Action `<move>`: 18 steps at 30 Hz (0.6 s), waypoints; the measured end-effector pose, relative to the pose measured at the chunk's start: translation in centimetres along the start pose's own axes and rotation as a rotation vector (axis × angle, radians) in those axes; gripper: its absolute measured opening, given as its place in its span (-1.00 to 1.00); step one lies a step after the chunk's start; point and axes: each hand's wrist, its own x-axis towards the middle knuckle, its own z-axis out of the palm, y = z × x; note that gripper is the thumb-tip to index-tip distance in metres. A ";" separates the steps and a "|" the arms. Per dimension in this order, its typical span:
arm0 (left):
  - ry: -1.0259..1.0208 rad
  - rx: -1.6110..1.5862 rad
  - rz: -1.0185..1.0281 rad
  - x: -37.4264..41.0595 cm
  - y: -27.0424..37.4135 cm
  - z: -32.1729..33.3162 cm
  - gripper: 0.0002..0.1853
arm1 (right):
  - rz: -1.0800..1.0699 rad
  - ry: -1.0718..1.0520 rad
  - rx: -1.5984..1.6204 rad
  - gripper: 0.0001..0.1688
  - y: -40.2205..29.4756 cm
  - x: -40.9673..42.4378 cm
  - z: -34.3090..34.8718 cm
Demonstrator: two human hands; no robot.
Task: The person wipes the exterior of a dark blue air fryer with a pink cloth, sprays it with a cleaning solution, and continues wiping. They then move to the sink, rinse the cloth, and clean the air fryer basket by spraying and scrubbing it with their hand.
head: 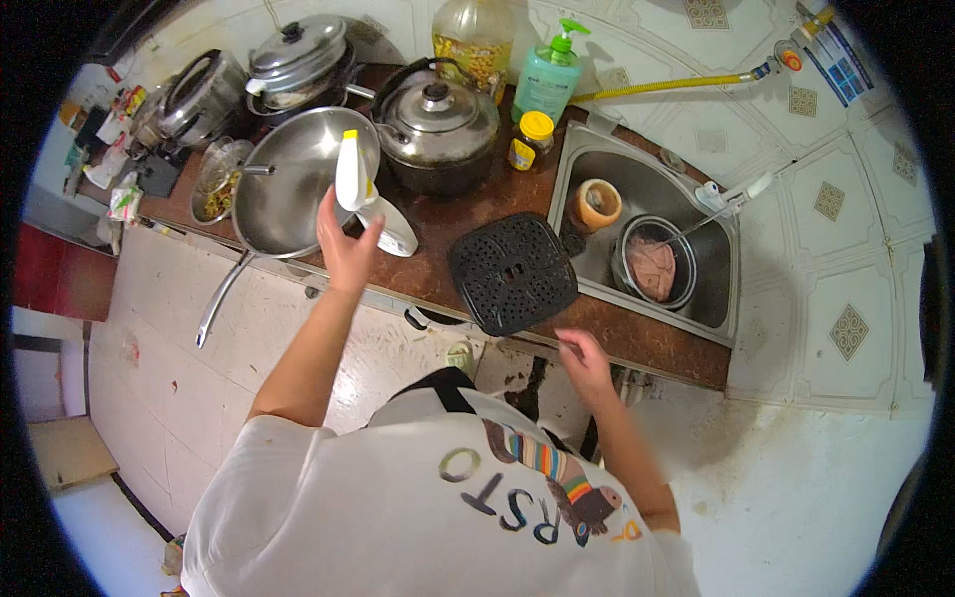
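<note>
My left hand [348, 252] grips a white spray bottle [392, 230] with a yellow-tipped trigger head, held above the counter's front edge. Just behind it lies a wide stainless steel wok [280, 179], its long handle jutting out past the counter. A black perforated air fryer tray [515, 274] rests on the brown counter, its near corner reaching the front edge. My right hand [587, 364] hovers in front of that edge, close to the tray's near right corner. Its fingers are loosely bent, and nothing shows in them.
A steel sink [709, 298] on the right holds a pot [656, 261] with a pinkish cloth and an orange-rimmed cup [598, 203]. Behind stand a lidded pot [436, 127], a yellow-capped jar [532, 140], a green pump bottle [548, 78] and a large plastic jug [474, 45].
</note>
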 end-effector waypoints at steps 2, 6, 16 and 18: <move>-0.200 -0.223 -0.193 2.1 0.1 0.4 -0.43 | -0.058 -0.066 0.078 -0.71 -1.7 2.8 0.9; -0.330 -0.179 -0.146 1.7 -1.7 1.9 -0.52 | -0.101 -0.135 0.046 -0.71 -4.3 7.4 2.7; -0.509 -0.179 0.573 -2.1 13.5 4.1 -0.53 | -0.655 -0.076 0.211 0.05 -14.5 12.2 3.6; -0.553 -0.208 0.507 -3.2 14.8 4.7 -0.48 | -0.627 -0.122 0.128 -0.04 -14.2 12.2 2.0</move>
